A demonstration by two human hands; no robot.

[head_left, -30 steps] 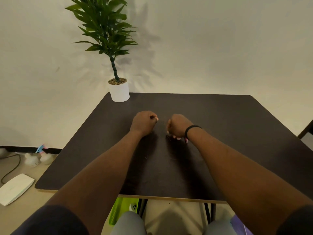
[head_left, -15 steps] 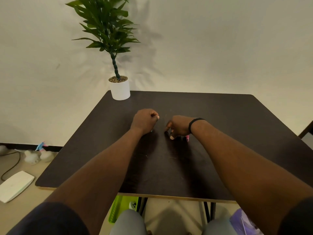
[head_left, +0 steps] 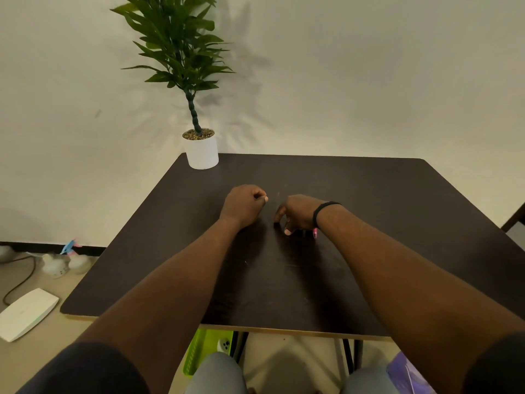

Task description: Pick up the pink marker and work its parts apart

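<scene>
Both hands rest near the middle of the dark counter [head_left: 369,200], close to each other but not touching. The left hand [head_left: 244,206] is clenched into a fist, the fingers curled in tight, and it holds nothing that can be seen. The right hand [head_left: 298,213] sits just beside it with its fingers bent downward, so that the fingertips [head_left: 288,231] touch the counter surface. Something small and dark may be under these fingers, but it is too small to tell, so I cannot say whether the right hand is grasping anything. A black band [head_left: 322,213] goes around the right wrist.

At the far left corner of the counter stands a white pot [head_left: 201,152] with a green plant [head_left: 179,46] in it, upright and well apart from the hands. On the floor at the left lie a flat white device [head_left: 27,314] and a dark cable [head_left: 20,280]. Below the near edge of the counter a green basket [head_left: 199,351] is partly visible, next to the person's knees.
</scene>
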